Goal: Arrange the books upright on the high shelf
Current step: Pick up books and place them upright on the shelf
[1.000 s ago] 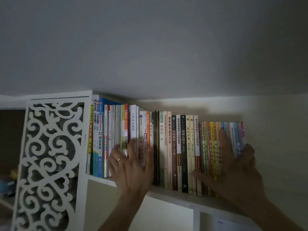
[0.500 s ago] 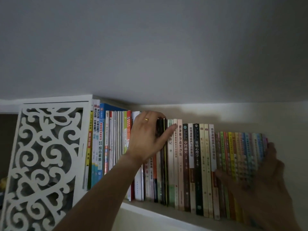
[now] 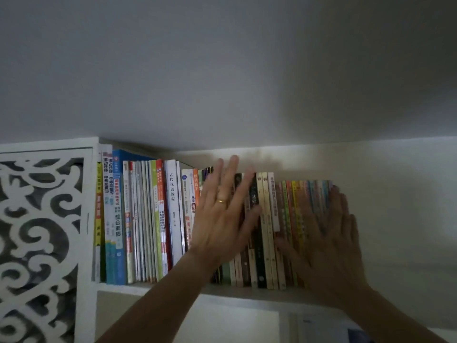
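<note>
A long row of books [image 3: 148,219] stands upright on the high white shelf [image 3: 247,292], spines facing me, just under the ceiling. My left hand [image 3: 222,214], wearing a gold ring, lies flat with straight spread fingers against the spines in the middle of the row. My right hand [image 3: 331,241] presses flat with straight fingers on the thin colourful books [image 3: 296,206] at the right end of the row. Neither hand grips a book. The spines behind both hands are hidden.
A white carved lattice panel [image 3: 42,238] closes the shelf on the left. The ceiling [image 3: 222,70] sits close above the book tops. Right of the row the shelf runs along a pale wall [image 3: 400,206]. A lower compartment [image 3: 222,323] shows beneath.
My left hand has let go of the book tops and now lies flat on the middle spines. My right hand has risen and presses the right-end books.
</note>
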